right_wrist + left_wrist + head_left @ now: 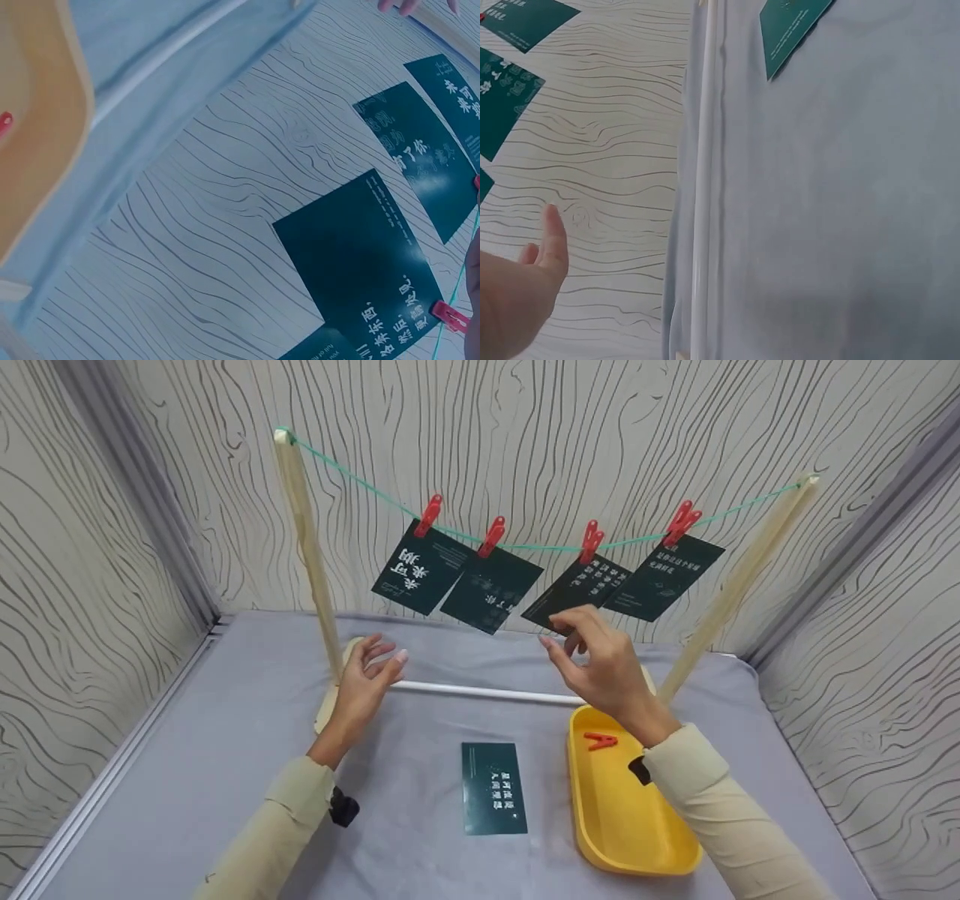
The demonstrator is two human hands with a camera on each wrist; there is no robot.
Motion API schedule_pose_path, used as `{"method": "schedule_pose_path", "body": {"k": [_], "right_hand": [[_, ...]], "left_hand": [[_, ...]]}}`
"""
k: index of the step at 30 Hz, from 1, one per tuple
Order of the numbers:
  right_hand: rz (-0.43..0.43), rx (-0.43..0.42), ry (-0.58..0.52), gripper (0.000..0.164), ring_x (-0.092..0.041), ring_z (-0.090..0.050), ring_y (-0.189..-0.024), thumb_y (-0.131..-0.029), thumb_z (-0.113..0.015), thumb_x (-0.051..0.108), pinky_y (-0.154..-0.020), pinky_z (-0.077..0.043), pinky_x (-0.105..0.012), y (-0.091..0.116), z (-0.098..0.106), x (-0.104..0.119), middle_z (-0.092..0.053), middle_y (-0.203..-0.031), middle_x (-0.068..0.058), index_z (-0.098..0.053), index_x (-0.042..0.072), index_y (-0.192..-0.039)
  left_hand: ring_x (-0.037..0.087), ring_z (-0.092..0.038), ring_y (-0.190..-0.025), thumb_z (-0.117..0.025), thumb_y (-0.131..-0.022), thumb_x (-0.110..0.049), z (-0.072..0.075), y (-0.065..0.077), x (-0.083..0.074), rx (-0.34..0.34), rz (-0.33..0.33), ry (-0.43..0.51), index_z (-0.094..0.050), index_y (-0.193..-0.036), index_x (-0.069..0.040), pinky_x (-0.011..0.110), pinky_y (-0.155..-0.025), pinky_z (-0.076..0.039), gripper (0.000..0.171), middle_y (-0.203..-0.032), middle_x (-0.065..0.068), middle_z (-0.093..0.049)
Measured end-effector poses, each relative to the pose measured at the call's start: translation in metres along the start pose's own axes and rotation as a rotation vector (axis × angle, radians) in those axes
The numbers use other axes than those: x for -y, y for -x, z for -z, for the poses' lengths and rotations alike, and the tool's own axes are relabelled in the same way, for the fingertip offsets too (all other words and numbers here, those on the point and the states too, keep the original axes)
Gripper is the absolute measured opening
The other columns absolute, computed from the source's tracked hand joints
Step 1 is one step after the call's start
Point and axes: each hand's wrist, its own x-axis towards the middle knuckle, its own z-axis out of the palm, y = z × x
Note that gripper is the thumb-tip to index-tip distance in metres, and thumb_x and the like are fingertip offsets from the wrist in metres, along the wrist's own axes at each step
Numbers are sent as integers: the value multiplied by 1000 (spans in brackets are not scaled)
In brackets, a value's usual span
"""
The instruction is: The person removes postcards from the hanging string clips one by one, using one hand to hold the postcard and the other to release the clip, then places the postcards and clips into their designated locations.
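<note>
Several dark green printed cards hang from a green string [352,476], each held by a red clothespin. My right hand [600,664] is raised just in front of the third card from the left [570,592], thumb and index finger apart and nothing between them. That card's clothespin [450,316] grips its edge at the string in the right wrist view. My left hand [366,679] is held up beside the left post [309,547], empty, with loosely bent fingers. Another green card [493,802] lies flat on the cloth, between the forearms.
A yellow tray [579,817] stands under my right forearm, with one red clothespin [601,741] inside. The right post [739,592] rises behind it. A white rod [487,692] runs low between the posts. Wood-grain-patterned panels [480,427] enclose the grey cloth [420,840].
</note>
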Motion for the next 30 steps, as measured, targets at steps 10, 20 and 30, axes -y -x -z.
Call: {"method": "schedule_pose_path", "body": {"k": [10, 20, 30], "right_hand": [[3, -6, -25, 26, -7, -59, -68, -89, -73, 21, -68, -58, -25, -20, -1, 5, -67, -104, -7, -65, 9, -111], [42, 0, -47, 27, -13, -62, -66, -92, -70, 25, -66, -58, -24, -39, -8, 14, -67, -101, -7, -64, 8, -112], [104, 48, 5, 29, -13, -67, -71, -91, -70, 21, -68, -59, -26, -57, -7, 21, -66, -106, -10, -62, 5, -114]], "left_hand": [[23, -57, -127, -69, -90, -42, 9, -13, -11, -42, 14, 54, -31, -148, -12, 34, -101, -52, 76, -141, 10, -49], [26, -59, -125, -69, -90, -41, 4, -14, -11, -64, 21, 71, -35, -146, -11, 37, -98, -55, 72, -138, 12, -51], [29, -59, -123, -69, -92, -30, 1, -16, -15, -32, 17, 232, -36, -145, -8, 40, -92, -57, 66, -138, 16, -46]]}}
